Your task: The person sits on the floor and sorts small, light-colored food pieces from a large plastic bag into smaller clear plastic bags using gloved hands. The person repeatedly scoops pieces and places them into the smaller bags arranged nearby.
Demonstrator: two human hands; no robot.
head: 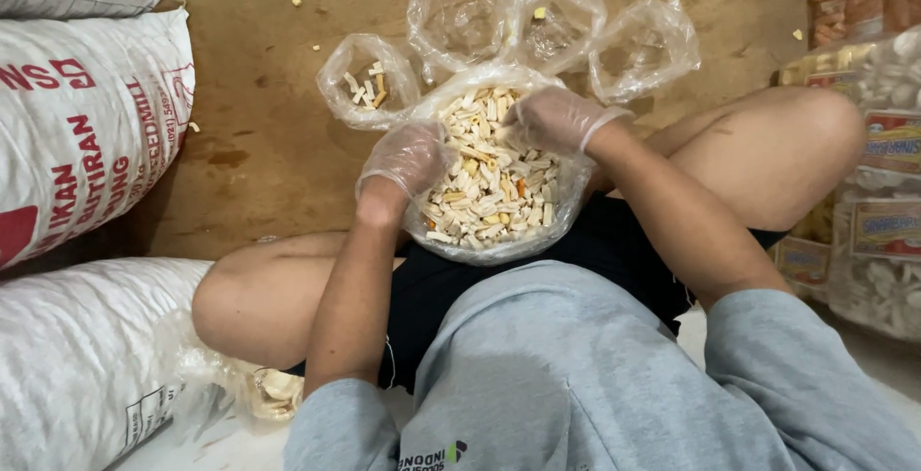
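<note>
A large clear plastic bag (566, 204) full of small pale and orange snack sticks (494, 188) rests between my crossed legs. My left hand (408, 156), in a thin clear glove, grips the bag's left rim. My right hand (554, 118), also gloved, sits at the bag's upper right edge, fingers curled into the snacks. Several small clear bags stand open just beyond: one (366, 80) at the left holds a few sticks, the other three (465, 12) (561, 22) (643, 49) look nearly empty.
White woven sacks (86, 116) are stacked at the left, another (77, 356) lies by my left knee. Packed snack bags (883, 183) pile up at the right. The brown floor (259, 145) has a few loose crumbs. A small bag of snacks (273, 389) lies under my left leg.
</note>
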